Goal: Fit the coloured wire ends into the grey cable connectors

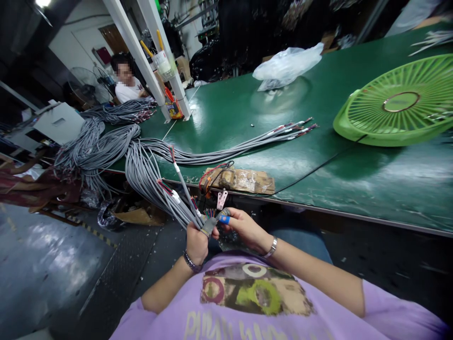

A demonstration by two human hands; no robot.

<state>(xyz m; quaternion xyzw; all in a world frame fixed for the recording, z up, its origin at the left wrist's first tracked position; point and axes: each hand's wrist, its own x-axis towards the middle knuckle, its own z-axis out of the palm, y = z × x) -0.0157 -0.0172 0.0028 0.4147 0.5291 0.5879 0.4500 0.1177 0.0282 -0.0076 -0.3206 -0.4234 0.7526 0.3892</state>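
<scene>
My left hand (pixel 198 241) is closed round a bundle of grey cables (pixel 152 182) near their ends, with grey covering on its thumb. Thin coloured wires (pixel 209 212) fan out from a cable end just above that thumb. White sleeves and red, green and black wires show on other cable ends beside it. Close to the fanned wires is my right hand (pixel 244 227), its thumb and forefinger pinched together. Blue tape wraps one finger and grey covering sits on a fingertip. Whatever lies in the pinch is too small to make out.
A wooden block (pixel 253 180) with red and black leads and a pink clip (pixel 222 199) sit at the green table's (pixel 311 179) front edge. More cables lie leftward. A green fan (pixel 399 101), a plastic bag (pixel 288 66) and a white post stand beyond. A person (pixel 129 89) sits behind.
</scene>
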